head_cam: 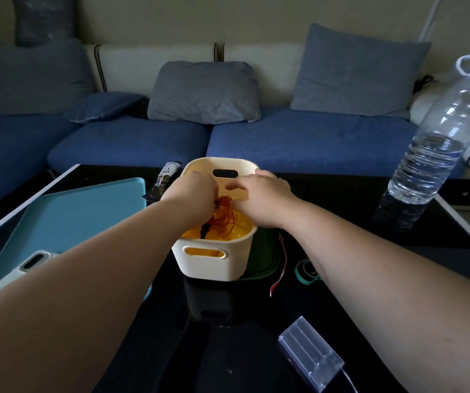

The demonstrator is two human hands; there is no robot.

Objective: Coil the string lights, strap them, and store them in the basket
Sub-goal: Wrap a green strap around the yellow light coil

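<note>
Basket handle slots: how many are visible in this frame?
2. One slot is in the basket's near wall; the other is in the far wall, between the left hand and right hand. The hands hide parts of the side walls, so others may be hidden.

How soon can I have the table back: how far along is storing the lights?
Done: the lights are coiled, with a dark strap seemingly on them, and already inside the basket. In hand: the left hand grips the coil and the right hand touches it. Left: let go; the clear battery box lies out on the table.
</note>
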